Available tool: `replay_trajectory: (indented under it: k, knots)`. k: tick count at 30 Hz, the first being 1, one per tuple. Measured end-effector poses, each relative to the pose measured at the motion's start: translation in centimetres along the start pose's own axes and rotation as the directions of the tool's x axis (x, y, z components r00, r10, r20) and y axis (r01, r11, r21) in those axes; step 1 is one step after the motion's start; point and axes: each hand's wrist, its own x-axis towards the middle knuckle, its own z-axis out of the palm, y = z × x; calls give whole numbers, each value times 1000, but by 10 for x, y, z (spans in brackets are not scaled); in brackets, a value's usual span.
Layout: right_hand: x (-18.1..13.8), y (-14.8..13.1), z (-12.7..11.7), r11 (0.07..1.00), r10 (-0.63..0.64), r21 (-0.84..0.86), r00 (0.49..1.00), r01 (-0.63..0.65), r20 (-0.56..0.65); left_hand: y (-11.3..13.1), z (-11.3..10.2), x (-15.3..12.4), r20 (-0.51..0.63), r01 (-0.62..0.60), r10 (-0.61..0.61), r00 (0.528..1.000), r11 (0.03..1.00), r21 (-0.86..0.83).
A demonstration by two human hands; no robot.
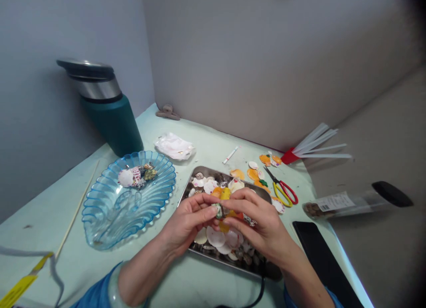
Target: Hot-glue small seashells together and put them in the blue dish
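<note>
My left hand (pixel 189 221) and my right hand (pixel 258 217) meet over a metal tray (pixel 229 269) full of seashells. A small mottled green-and-grey shell (pixel 218 210) sits between the left thumb and fingers. My right hand's thumb and fingers close around the other side of what looks like the same small piece, partly hidden by the fingers. Yellow and orange shells (pixel 225 193) show just behind the fingertips; whether they are joined to the held piece I cannot tell. White shells (pixel 216 237) lie below the hands in the tray.
Left of the tray, a blue scalloped dish (pixel 133 215) holds a shell cluster (pixel 138 175). A teal bottle (pixel 113 121) and a white packet (pixel 175 146) stand behind. On the right lie scissors (pixel 281 188), orange shells (pixel 254 174), a red cup of sticks (pixel 289 156), a clear tube (pixel 359 201) and a phone (pixel 322 259).
</note>
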Motion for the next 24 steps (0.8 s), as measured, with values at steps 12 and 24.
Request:
replay_trajectory:
  k: [12,24]
  knots:
    - [0,0,1,1000,-9,-7,1000,9,3,-2,-2,2,22,6,-5,1000,1000,-10]
    - [6,-6,5,999,1,-53,998,-5,-58,-1,1,3,7,5,-5,1000,1000,-15]
